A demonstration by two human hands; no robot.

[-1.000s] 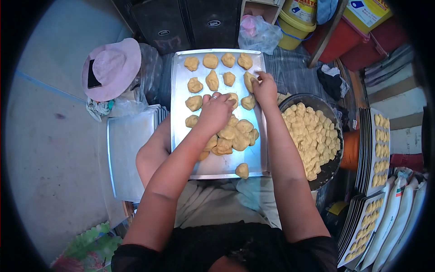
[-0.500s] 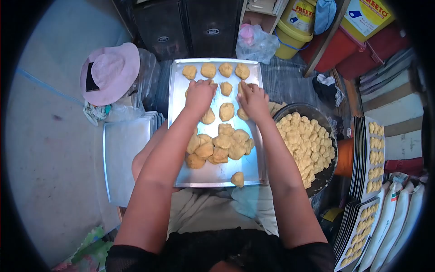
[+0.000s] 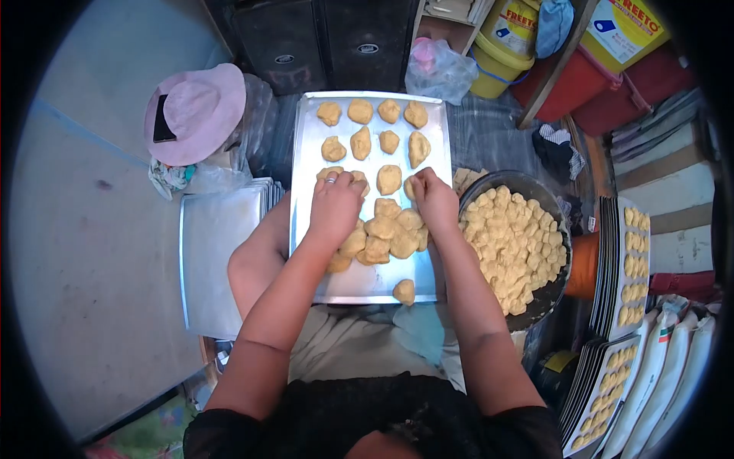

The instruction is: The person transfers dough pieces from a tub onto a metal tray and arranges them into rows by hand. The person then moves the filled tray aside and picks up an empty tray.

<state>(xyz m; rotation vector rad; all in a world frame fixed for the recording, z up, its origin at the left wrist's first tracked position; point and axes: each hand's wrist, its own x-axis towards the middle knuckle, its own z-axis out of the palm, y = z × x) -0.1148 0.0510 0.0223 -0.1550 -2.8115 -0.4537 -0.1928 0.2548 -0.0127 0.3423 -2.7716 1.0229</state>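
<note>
A metal baking tray (image 3: 367,287) lies across my lap, with rows of yellowish dough pieces (image 3: 360,112) at its far end. My left hand (image 3: 336,206), a ring on one finger, has its fingers curled over dough pieces in the third row, partly covering them. At the right of that row my right hand (image 3: 436,203) pinches a dough piece (image 3: 410,187) against the tray. Between the hands sits another dough piece (image 3: 388,180). A heap of dough pieces (image 3: 384,227) lies nearer me, and a single dough ball (image 3: 404,291) rests at the near edge.
To the right stands a black round basin (image 3: 544,302) full of small dough lumps. Stacked trays with shaped dough (image 3: 633,264) are farther right; stacked bare trays (image 3: 218,260) are at left. A pink hat (image 3: 195,107), buckets (image 3: 501,65) and black speakers (image 3: 363,53) surround the tray.
Both hands have moved nearer to me, from the second row of dough to the third. Second-row pieces are now uncovered, the outer right one elongated. The view has shifted slightly.
</note>
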